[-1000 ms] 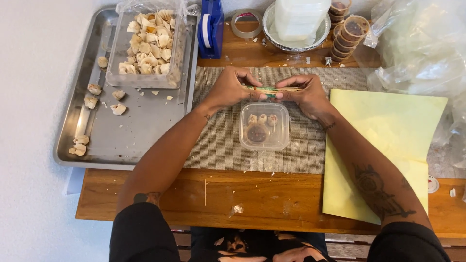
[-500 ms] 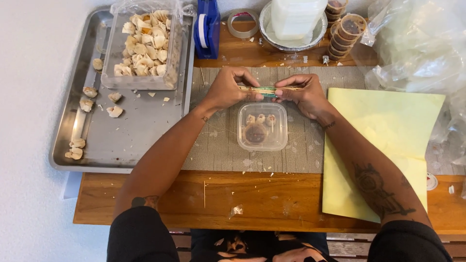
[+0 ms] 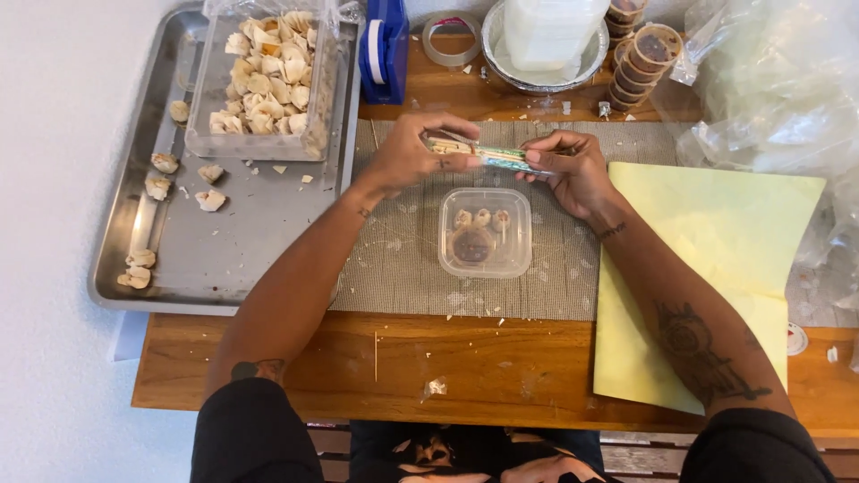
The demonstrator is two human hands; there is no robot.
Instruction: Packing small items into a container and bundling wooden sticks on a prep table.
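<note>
- Pinching a thin packet of sticks point(image 3: 483, 153), the left hand point(image 3: 407, 156) and right hand point(image 3: 573, 170) are closed on its ends
- The packet is held at 12 o'clock of a lidded clear container point(image 3: 485, 233) on the bench point(image 3: 501, 367)

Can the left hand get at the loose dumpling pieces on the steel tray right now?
Probably not at once: the left hand and right hand both grip a slim packet. The way to the loose pieces on the tray looks free.
</note>
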